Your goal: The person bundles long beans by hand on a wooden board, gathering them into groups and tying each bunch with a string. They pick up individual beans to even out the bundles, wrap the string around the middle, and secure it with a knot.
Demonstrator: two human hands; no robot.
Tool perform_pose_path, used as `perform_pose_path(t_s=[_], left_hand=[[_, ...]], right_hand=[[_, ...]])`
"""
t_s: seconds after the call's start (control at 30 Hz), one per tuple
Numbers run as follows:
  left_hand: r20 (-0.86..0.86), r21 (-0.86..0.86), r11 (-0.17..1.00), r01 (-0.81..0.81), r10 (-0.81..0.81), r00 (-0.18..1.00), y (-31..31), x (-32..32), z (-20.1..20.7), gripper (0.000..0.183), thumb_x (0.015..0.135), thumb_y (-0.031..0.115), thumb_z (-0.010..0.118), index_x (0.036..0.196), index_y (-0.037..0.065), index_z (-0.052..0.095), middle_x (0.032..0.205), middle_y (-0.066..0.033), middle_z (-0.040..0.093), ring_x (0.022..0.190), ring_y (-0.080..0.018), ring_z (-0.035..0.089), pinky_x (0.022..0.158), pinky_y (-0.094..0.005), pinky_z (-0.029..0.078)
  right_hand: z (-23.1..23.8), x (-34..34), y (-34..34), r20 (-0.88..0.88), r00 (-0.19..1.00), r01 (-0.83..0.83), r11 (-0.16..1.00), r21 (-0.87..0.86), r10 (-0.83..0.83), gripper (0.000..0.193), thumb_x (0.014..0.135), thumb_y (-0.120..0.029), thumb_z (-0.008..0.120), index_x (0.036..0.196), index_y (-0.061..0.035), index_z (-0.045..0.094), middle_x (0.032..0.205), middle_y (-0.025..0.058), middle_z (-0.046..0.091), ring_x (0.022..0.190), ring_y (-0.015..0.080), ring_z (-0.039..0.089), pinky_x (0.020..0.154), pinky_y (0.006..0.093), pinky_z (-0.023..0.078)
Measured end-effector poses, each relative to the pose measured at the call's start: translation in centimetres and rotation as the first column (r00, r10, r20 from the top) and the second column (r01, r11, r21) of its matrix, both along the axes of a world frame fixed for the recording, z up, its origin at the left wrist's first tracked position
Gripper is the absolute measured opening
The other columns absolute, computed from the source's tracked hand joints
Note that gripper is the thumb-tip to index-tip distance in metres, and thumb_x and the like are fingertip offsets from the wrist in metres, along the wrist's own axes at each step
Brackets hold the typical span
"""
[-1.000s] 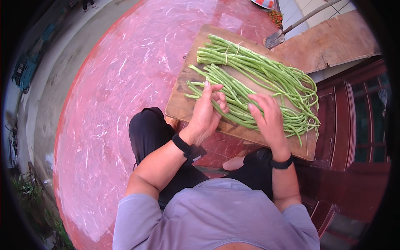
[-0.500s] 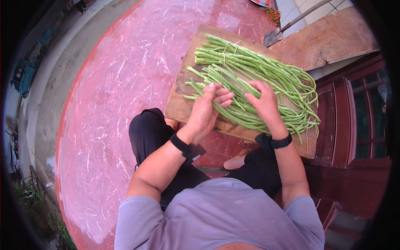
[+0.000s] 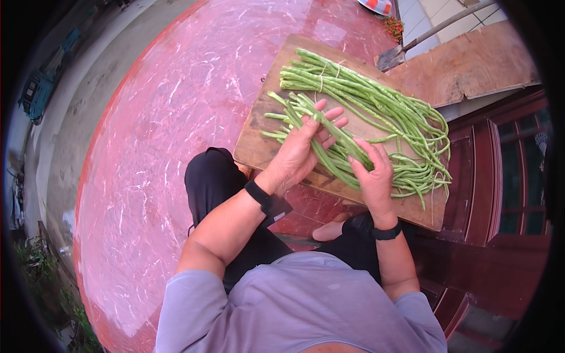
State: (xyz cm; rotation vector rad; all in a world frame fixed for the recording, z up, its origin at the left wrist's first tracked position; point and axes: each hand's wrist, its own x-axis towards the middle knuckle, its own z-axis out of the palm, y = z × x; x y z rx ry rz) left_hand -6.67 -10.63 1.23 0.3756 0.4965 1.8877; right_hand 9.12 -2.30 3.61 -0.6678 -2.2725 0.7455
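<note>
Long green beans lie in two bunches on a wooden board (image 3: 254, 136) in front of me. The farther bunch (image 3: 376, 97) is bound near its left end with a pale tie. My left hand (image 3: 306, 144) cradles a few long beans (image 3: 339, 130) from the nearer bunch, its thumb and curled fingers around them. My right hand (image 3: 374, 173) grips the same beans farther right between thumb and fingers. Beneath both hands, the rest of the nearer bunch (image 3: 406, 176) spreads to the board's right edge, where a thin pale tie hangs. The hands partly hide it.
A long-handled shovel (image 3: 391, 57) rests beyond the board, next to a wooden plank (image 3: 465, 62). Small red and orange items (image 3: 393, 27) lie near it. Dark red door panels (image 3: 471, 176) stand at the right. Glossy pink flooring (image 3: 159, 153) stretches left.
My right hand has moved nearer to me and the beans between my hands have lifted slightly. My left hand has shifted a little right, its fingers now behind the beans.
</note>
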Motion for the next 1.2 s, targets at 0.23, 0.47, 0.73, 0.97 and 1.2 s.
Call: perform_pose_path(t_s=[0.23, 0.47, 0.73, 0.97, 1.2], left_hand=[[-0.057, 0.031, 0.998, 0.049, -0.047, 0.997, -0.3, 0.1, 0.3, 0.057, 0.098, 0.036, 0.048, 0.142, 0.006, 0.029, 0.139, -0.0149, 0.044, 0.126, -0.0274, 0.048, 0.106, -0.0366, 0.04], [-0.05, 0.095, 0.994, 0.05, -0.045, 0.998, -0.3, 0.3, 0.7, 0.058, 0.098, 0.031, 0.05, 0.144, 0.006, 0.025, 0.134, -0.0182, 0.046, 0.124, -0.029, 0.049, 0.105, -0.04, 0.042], [-0.019, -0.104, 0.994, -0.026, 0.024, 1.0, -0.3, 0.3, -0.5, 0.052, 0.099, 0.023, 0.047, 0.142, 0.002, 0.026, 0.134, -0.0201, 0.047, 0.119, -0.0277, 0.053, 0.102, -0.0389, 0.045], [-0.092, -0.127, 0.987, -0.095, 0.083, 0.992, -0.4, -0.3, 0.1, 0.046, 0.1, 0.027, 0.045, 0.136, 0.0, 0.037, 0.131, -0.0192, 0.051, 0.12, -0.0267, 0.052, 0.105, -0.0389, 0.041], [-0.103, 0.007, 1.0, 0.002, -0.001, 0.995, -0.8, -0.9, 0.0, 0.053, 0.1, 0.038, 0.041, 0.138, 0.002, 0.034, 0.135, -0.0151, 0.049, 0.123, -0.0236, 0.048, 0.107, -0.0381, 0.036]], right_hand=[[-0.6, 0.7, -0.3, -0.032, 0.997, -0.062, 0.995, 0.071, 0.065, 0.035, 0.076, 0.001, 0.069, 0.11, -0.0053, 0.065, 0.092, 0.0097, 0.06, 0.086, 0.0251, 0.058, 0.077, 0.0337, 0.047], [-1.0, 0.6, -0.5, -0.048, 0.999, -0.017, 1.0, 0.011, 0.017, 0.033, 0.08, -0.001, 0.067, 0.113, -0.0049, 0.063, 0.097, 0.0119, 0.062, 0.09, 0.027, 0.059, 0.078, 0.0341, 0.047], [0.1, -1.0, 1.1, -0.039, 0.993, 0.12, 0.964, 0.238, -0.114, 0.032, 0.087, -0.008, 0.06, 0.12, -0.0078, 0.059, 0.102, 0.0116, 0.063, 0.088, 0.0287, 0.062, 0.076, 0.0375, 0.049], [1.0, -3.5, 2.6, 0.088, 0.985, 0.077, 0.836, 0.543, -0.148, 0.033, 0.088, -0.019, 0.062, 0.119, -0.0075, 0.06, 0.106, 0.0112, 0.062, 0.091, 0.0287, 0.061, 0.081, 0.0387, 0.046], [0.0, -3.8, -1.5, 0.179, 0.982, -0.094, 0.981, 0.168, 0.064, 0.025, 0.086, -0.018, 0.064, 0.109, -0.0081, 0.063, 0.101, 0.0102, 0.062, 0.097, 0.0302, 0.057, 0.08, 0.04, 0.045]])
